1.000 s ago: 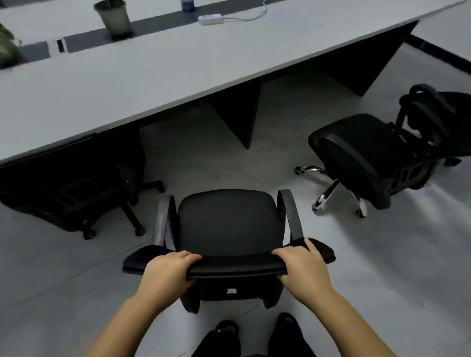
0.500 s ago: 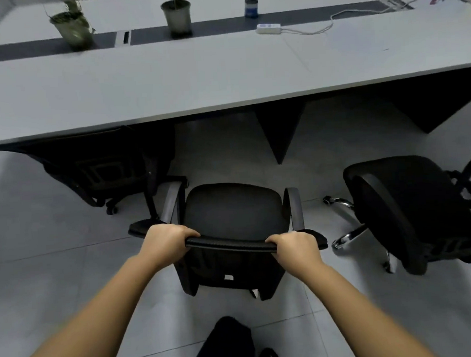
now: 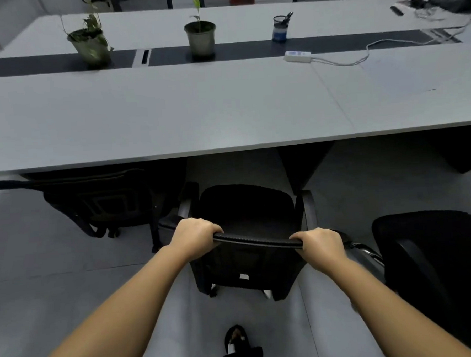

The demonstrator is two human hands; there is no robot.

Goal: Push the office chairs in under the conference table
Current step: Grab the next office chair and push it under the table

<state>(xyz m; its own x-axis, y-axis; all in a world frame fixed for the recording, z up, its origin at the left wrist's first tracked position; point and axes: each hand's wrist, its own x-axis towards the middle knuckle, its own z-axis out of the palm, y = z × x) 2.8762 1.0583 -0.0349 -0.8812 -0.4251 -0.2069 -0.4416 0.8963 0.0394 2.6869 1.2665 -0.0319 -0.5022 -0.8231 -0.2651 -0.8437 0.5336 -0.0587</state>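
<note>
On my side of the long pale grey conference table (image 3: 171,113) I count three black office chairs. Farthest left is a black mesh-backed chair (image 3: 99,202), already tucked in with its back just under the table edge. In the middle is the black padded armchair with two armrests (image 3: 246,205) that I have hold of; its seat front lies near the table edge but not under it, beside a dark wedge-shaped table leg (image 3: 302,164). My left hand (image 3: 195,236) is curled tight over the left end of the chair's top rail, fingers wrapped over the front, and my right hand (image 3: 321,246) is closed the same way round the right end, both arms stretched out. To the right stands a third black chair with a chrome base (image 3: 434,249), turned sideways and well clear of the table. One black shoe (image 3: 236,339) of mine shows on the grey tiled floor (image 3: 30,284) below. On the tabletop, along its dark centre strip, I count two potted plants: a leafy one in a metal pot (image 3: 89,46) and a thin sprig in a grey pot (image 3: 200,38). Then comes one mesh pen holder (image 3: 280,28), then one white power strip (image 3: 297,56) with its cable trailing right. Across the table, four chair backs show at the far side.
</note>
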